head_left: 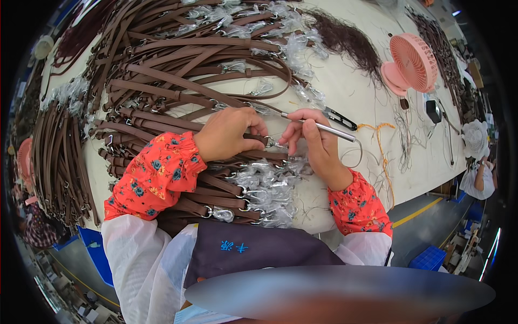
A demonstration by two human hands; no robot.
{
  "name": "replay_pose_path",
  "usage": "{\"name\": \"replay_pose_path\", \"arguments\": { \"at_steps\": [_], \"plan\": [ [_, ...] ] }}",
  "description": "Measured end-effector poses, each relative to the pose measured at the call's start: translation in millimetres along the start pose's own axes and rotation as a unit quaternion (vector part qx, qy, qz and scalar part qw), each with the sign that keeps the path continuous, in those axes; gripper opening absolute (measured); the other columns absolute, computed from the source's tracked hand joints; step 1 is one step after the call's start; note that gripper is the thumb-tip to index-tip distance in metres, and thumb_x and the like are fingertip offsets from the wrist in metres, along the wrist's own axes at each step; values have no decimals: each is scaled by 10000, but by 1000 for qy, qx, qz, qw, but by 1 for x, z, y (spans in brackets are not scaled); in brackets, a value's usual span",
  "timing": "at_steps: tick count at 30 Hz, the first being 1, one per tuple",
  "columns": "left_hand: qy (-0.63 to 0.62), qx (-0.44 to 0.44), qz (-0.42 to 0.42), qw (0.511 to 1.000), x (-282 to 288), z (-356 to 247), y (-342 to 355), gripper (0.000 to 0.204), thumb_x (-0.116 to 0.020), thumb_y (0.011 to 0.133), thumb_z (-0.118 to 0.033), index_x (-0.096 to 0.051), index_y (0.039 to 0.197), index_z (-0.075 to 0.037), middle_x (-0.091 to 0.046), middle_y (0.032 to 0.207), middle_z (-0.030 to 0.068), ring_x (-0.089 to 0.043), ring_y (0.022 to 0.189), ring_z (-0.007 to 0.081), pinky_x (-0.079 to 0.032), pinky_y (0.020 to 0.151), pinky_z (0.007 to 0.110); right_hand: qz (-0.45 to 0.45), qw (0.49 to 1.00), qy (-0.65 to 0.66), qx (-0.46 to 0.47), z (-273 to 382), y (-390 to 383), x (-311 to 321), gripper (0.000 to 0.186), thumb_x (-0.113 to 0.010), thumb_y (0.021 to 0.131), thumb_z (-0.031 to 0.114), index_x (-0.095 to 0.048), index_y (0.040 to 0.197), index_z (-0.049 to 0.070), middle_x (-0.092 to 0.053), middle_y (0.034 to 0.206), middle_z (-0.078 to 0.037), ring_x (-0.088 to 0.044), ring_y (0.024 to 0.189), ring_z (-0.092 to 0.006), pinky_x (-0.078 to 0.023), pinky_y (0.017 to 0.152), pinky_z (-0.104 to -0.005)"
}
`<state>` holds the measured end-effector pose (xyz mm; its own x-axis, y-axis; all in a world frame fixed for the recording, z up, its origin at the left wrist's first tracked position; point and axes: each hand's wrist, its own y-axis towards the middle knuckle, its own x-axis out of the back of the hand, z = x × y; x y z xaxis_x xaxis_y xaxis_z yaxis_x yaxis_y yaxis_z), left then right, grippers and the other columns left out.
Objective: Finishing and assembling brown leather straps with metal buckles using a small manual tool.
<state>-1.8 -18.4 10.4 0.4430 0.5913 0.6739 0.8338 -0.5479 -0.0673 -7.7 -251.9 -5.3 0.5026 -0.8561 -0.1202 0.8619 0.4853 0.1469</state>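
My left hand [229, 134] is closed on the end of a brown strap [258, 138], thumb and fingers pinching it next to its metal clasp [270, 142]. My right hand [319, 144] grips a slim silver pen-shaped tool [334, 131], with a thin cord leaving its right end. The tool's narrow tip points left, above the clasp and apart from it. The right fingertips are close to the clasp; whether they touch it is unclear. Below both hands lie more brown straps [218, 184], their clasps wrapped in clear plastic [270, 186].
A big heap of brown straps [178, 73] covers the table's left and far side. A black-handled tool [341, 120], orange cord [384, 156], dark threads [345, 40] and a pink fan [410, 62] lie or stand at the right. Another person [479, 178] is at far right.
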Motion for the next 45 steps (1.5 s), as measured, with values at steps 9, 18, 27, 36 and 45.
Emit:
{"name": "replay_pose_path", "arguments": {
  "at_steps": [9,18,27,36,45],
  "plan": [
    [-83,26,-15,996,0,3,-2,174,-781,751,-180,-729,864,-57,-693,849,89,-659,782,283,-506,713,373,11,1000,1,8,1,-1,1,354,-379,1065,295,-513,1206,-2,-614,888,-108,-569,651,-115,-471,611,-236],
    [-124,34,-57,990,1,8,-3,105,-717,845,-78,-702,882,19,-676,730,53,-615,645,96,-486,593,247,46,994,-43,-86,5,-5,-1,338,-447,1045,329,-603,1119,39,-627,784,-31,-526,618,-64,-431,563,-210],
    [-165,73,-19,983,10,6,-5,110,-703,868,-93,-682,878,16,-645,714,7,-547,625,41,-453,565,216,79,983,-94,-134,9,-1,-2,325,-455,1040,338,-615,1119,66,-639,781,1,-502,627,-55,-412,562,-204],
    [-170,79,0,982,11,5,-5,102,-699,875,-90,-682,879,10,-649,745,5,-554,664,40,-469,598,214,80,982,-111,-131,8,-1,-2,326,-450,1041,344,-616,1120,75,-639,772,8,-499,618,-54,-409,547,-210],
    [-171,65,-9,983,8,9,-5,168,-711,848,-160,-684,864,5,-686,737,107,-637,651,166,-503,632,304,74,983,-111,-128,7,0,-3,326,-451,1041,343,-618,1113,73,-637,758,9,-501,609,-53,-407,539,-208]
  ]
}}
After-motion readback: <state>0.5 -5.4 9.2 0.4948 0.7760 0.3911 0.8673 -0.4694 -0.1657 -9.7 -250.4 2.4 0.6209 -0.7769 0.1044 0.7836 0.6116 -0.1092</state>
